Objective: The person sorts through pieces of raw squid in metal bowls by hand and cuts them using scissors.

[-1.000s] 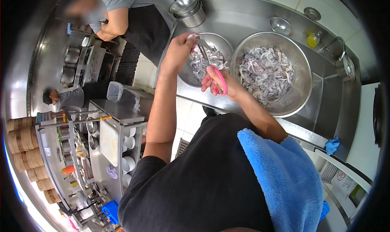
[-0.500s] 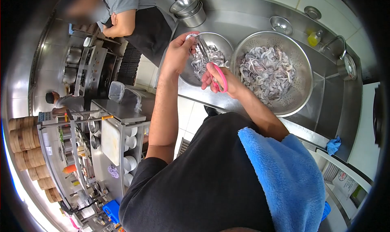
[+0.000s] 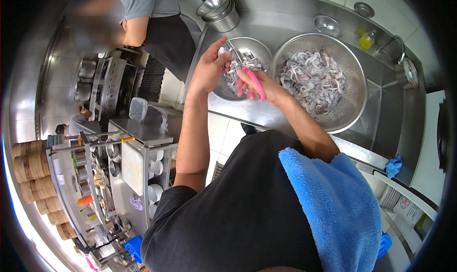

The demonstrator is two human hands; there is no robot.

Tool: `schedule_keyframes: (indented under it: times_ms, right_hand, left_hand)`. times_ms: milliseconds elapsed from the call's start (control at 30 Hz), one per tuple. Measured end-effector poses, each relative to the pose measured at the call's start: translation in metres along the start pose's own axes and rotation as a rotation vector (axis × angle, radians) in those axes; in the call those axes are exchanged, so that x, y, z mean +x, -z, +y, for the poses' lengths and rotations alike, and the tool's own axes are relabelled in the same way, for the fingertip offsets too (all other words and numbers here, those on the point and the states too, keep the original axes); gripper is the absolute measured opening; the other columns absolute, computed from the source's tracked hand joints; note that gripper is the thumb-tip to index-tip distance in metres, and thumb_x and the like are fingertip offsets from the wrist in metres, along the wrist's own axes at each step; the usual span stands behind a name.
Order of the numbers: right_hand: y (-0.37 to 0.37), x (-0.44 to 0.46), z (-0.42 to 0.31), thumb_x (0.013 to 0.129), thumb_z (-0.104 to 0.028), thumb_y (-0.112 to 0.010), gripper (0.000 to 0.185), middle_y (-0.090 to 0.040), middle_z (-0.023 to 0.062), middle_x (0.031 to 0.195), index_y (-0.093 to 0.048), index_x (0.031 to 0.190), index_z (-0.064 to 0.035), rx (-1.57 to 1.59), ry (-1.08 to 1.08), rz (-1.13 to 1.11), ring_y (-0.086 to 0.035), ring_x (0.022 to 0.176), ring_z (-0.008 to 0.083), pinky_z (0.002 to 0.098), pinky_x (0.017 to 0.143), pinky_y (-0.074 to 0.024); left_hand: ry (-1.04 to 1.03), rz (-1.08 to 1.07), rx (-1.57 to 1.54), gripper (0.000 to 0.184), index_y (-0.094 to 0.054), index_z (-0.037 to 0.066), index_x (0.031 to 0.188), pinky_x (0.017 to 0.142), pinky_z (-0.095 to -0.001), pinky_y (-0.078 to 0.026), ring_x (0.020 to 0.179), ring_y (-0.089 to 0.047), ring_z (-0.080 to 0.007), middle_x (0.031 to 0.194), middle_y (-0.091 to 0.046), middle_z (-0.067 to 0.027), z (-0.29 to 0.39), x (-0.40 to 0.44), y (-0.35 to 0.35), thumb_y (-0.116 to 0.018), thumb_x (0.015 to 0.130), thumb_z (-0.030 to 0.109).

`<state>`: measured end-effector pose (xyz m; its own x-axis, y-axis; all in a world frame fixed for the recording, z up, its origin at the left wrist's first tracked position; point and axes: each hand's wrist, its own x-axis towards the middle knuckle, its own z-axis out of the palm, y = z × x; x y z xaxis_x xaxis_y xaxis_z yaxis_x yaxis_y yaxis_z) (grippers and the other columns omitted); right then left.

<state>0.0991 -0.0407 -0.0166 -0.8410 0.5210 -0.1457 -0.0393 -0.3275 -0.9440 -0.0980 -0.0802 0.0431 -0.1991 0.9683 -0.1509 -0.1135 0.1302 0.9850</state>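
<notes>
A long stainless-steel desk (image 3: 276, 20) stretches across the far side of a kitchen, its front edge running just in front of the wearer and its raised back edge meeting the tiled wall. Beyond its left end stands a person in a gray shirt (image 3: 151, 5), closing in that side. A wide perforated colander (image 3: 351, 100) heaped with pale, grayish strips (image 3: 312, 79) reaches close to the front edge; a sink basin (image 3: 369, 112) opens to its right. Just beside it on the left, with scarcely any room between the rims, sits a smaller metal bowl (image 3: 259, 47) partly filled with similar strips. Bare steel lies behind the two, between a stack of metal containers (image 3: 223, 16) at left and a small bowl (image 3: 328, 25) near the back edge. Above the smaller bowl, the left hand (image 3: 208, 69) pinches a pale piece (image 3: 222, 52), fingers narrow around it. The right hand (image 3: 266, 87), fingers curled through pink handles, holds scissors (image 3: 255, 84), their blades angled up toward the left fingertips; how far the blades are parted cannot be told.
</notes>
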Motion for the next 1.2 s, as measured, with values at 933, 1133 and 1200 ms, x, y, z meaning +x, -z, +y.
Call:
schedule_keyframes:
  times_ms: [933, 1133, 1200]
  right_hand:
    - [0.004, -0.018, 0.003, 0.101, -0.070, -0.050, 0.069, -0.055, 0.0017, 0.055, -0.061, 0.071, -0.0089, -0.007, -0.130, -0.146, -0.047, 0.044, 0.0079, 0.0234, 0.042, -0.0336]
    - [-0.001, -0.019, 0.003, 0.098, -0.073, -0.053, 0.072, -0.060, 0.0042, 0.057, -0.063, 0.070, -0.0073, -0.066, -0.151, -0.130, -0.052, 0.045, 0.0101, 0.0235, 0.042, -0.0375]
    - [-0.003, -0.018, 0.000, 0.097, -0.073, -0.054, 0.072, -0.061, 0.0050, 0.058, -0.065, 0.072, -0.0064, -0.064, -0.150, -0.142, -0.054, 0.045, 0.0107, 0.0236, 0.042, -0.0383]
  left_hand:
    - [0.178, -0.406, -0.623, 0.031, -0.059, -0.006, 0.131, 0.066, -0.0264, -0.041, 0.070, -0.046, -0.0085, 0.080, -0.053, -0.0009, -0.050, -0.011, 0.036, -0.056, 0.107, 0.014]
    - [0.197, -0.444, -0.548, 0.030, -0.059, -0.007, 0.130, 0.067, -0.0263, -0.041, 0.071, -0.047, -0.0085, 0.081, -0.054, -0.0007, -0.050, -0.011, 0.044, -0.056, 0.108, 0.014]
    - [0.215, -0.476, -0.496, 0.032, -0.058, -0.007, 0.131, 0.068, -0.0260, -0.042, 0.072, -0.048, -0.0084, 0.082, -0.055, -0.0008, -0.048, -0.013, 0.046, -0.056, 0.108, 0.015]
